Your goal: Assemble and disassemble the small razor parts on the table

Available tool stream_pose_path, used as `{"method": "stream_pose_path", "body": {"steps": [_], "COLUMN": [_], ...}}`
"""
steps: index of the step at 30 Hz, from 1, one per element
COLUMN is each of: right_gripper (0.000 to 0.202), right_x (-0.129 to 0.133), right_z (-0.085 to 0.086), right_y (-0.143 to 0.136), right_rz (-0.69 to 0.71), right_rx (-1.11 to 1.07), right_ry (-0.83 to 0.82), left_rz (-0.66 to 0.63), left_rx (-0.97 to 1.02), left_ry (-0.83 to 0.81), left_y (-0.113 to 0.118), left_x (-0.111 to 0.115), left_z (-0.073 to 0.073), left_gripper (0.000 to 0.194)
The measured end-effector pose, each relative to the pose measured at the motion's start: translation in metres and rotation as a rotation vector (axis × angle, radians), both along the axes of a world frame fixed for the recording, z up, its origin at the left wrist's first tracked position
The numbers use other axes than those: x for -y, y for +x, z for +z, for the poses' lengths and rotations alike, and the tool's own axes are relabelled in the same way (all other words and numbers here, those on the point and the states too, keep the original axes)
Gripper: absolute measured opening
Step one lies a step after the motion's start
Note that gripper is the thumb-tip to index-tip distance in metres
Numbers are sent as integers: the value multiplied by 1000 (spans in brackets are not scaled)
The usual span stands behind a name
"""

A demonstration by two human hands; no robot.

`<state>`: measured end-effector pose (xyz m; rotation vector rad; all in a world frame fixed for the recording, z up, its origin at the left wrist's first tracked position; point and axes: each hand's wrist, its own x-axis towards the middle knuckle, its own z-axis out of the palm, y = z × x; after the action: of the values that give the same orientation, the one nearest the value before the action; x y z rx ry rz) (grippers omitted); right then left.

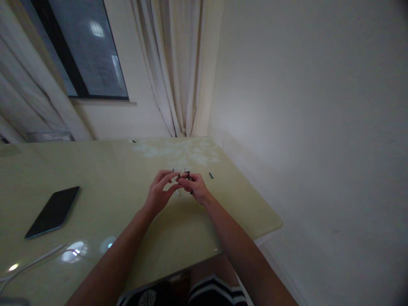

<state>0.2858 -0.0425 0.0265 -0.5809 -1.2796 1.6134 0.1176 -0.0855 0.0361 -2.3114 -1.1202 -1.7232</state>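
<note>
Head view: left hand (158, 193) and right hand (195, 187) together pinch small dark pieces (187, 174); no readable writing.

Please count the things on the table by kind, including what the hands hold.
Flat black rectangular phone: 1
White cable: 1
Small dark loose pieces on the glossy pale table: 2
Small dark-and-white item between both hands: 1
Total: 5
</note>
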Motion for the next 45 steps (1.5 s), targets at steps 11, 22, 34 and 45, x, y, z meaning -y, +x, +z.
{"method": "stream_pose_path", "body": {"steps": [11, 22, 34, 45], "right_gripper": [29, 29, 29, 30], "right_x": [-1, 0, -1, -2], "right_z": [-1, 0, 0, -1], "right_y": [1, 1, 1, 1], "right_rz": [18, -14, 23, 13], "right_rx": [-20, 1, -12, 32], "right_ry": [6, 18, -26, -40], "left_rz": [-11, -12, -7, -12], "left_rx": [1, 2, -14, -29], "left_ry": [4, -1, -37, -92], "left_y": [1, 0, 0, -3], "left_x": [0, 0, 2, 4], "left_z": [1, 0, 2, 8], "left_gripper": [34, 36, 38, 36]}}
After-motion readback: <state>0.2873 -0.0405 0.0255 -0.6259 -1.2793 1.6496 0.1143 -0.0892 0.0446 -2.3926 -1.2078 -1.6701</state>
